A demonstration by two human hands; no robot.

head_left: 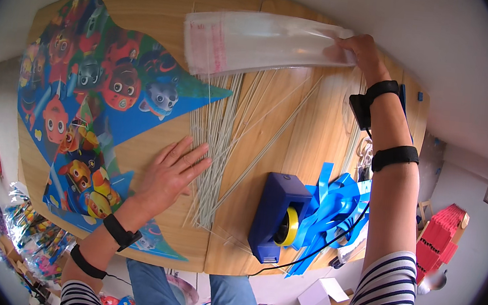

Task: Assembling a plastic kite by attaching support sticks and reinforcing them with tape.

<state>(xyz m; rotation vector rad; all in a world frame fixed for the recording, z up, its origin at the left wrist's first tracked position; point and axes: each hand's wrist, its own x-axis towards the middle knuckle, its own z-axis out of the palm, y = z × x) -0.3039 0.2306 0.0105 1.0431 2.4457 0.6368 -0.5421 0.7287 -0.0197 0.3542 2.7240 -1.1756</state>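
View: head camera; clock directions were read from the middle of the picture.
Right hand: the right hand (361, 50) was reached out between one and two o'clock, fingers closed on the far end of a clear plastic sleeve.
Plastic sleeve: the clear plastic sleeve (275, 40) lay lengthwise at twelve o'clock, its pink-marked end pointing to eleven and overlapping the upper ends of the sticks; whether it was one layer or several, I could not tell.
Left hand: the left hand (172, 171) was palm down at eight o'clock, fingers extended and slightly apart, fingertips at the left edge of the sticks; no firm hold on one showed.
Sticks: the thin white sticks (215, 140) ran in a loose bundle just toward nine o'clock, several splayed toward one.
Printed sheets: blue cartoon-printed sheets (122, 84) with pointed corners spread from seven to ten o'clock, one tip reaching the sticks.
Tape dispenser: a dark blue tape dispenser (266, 206) with a yellow-rimmed roll stood at five o'clock.
Ribbons: blue ribbon strips (334, 208) were heaped just beside it at four o'clock.
Table: the wooden table (294, 134) bore all of these.
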